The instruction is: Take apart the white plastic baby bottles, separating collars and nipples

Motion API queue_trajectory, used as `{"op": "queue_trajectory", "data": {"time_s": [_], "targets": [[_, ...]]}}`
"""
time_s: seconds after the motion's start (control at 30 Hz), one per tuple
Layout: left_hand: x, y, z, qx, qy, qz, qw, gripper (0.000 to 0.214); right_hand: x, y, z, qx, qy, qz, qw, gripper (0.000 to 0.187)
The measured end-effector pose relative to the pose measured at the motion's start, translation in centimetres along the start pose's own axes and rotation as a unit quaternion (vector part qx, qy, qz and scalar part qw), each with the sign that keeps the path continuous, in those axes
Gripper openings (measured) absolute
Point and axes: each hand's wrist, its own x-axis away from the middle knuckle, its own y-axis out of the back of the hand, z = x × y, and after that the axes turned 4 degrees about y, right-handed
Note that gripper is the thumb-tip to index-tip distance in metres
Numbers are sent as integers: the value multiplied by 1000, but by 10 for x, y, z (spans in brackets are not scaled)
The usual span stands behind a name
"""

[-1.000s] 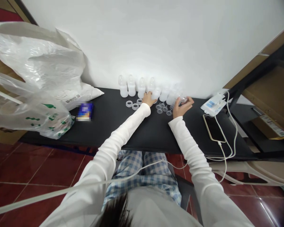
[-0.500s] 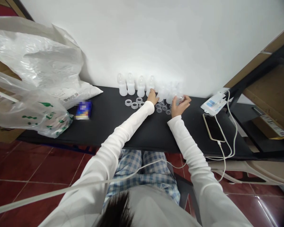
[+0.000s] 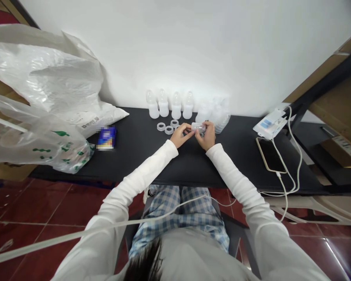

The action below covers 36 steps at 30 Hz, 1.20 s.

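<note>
My right hand [image 3: 207,136] grips a small clear domed bottle cap [image 3: 197,126], lying sideways just above the table. My left hand [image 3: 181,135] meets it from the other side, fingertips pinched at the cap's left end; any small part between them is hidden. Behind stands a row of several white baby bottles [image 3: 176,107] with clear domed caps. Translucent rings [image 3: 169,130] lie in front of the bottles, left of my hands. To the right, behind my right hand, are white bottles without caps [image 3: 203,113] and a cluster of clear caps [image 3: 222,121].
The black table [image 3: 140,156] runs along a white wall. A large plastic bag [image 3: 46,78] and a blue packet [image 3: 107,137] sit on the left. On the right lie a phone [image 3: 270,154] on a charging cable and a white packet [image 3: 269,124].
My right hand has come left from the clear caps with one in its grip. My left hand has left the rightmost capped bottle and drawn back to meet the cap.
</note>
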Motion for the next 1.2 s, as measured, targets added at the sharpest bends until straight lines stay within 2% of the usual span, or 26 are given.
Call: {"op": "queue_trajectory", "data": {"time_s": [0.13, 0.3, 0.43, 0.6, 0.7, 0.77, 0.9, 1.0, 1.2], "targets": [[0, -4, -2, 52, 34, -22, 998, 29, -2, 3, 3, -10, -30, 30, 999, 32], [-2, -8, -3, 114, 62, -60, 990, 41, -5, 7, 9, 11, -4, 80, 997, 43], [-3, -8, 2, 165, 80, -56, 981, 46, -5, 6, 14, 27, -6, 58, 998, 47], [-4, -8, 5, 206, 135, -74, 966, 47, -4, 5, 24, 32, -14, 38, 999, 46], [-6, -5, 5, 210, 139, -85, 964, 49, -6, 6, 27, 39, 25, 63, 997, 44], [-9, 0, 6, 210, 143, -99, 962, 50, -9, 8, 27, 38, 71, 101, 992, 40], [-14, 9, 8, 203, 155, -117, 960, 49, -17, 15, 22, 40, 171, 176, 969, 32], [-16, 12, 7, 202, 163, -112, 959, 50, -21, 20, 20, 57, 211, 201, 955, 25], [-18, 19, 2, 207, 205, -70, 954, 48, -22, 29, 20, 51, 301, 215, 928, 34]]}}
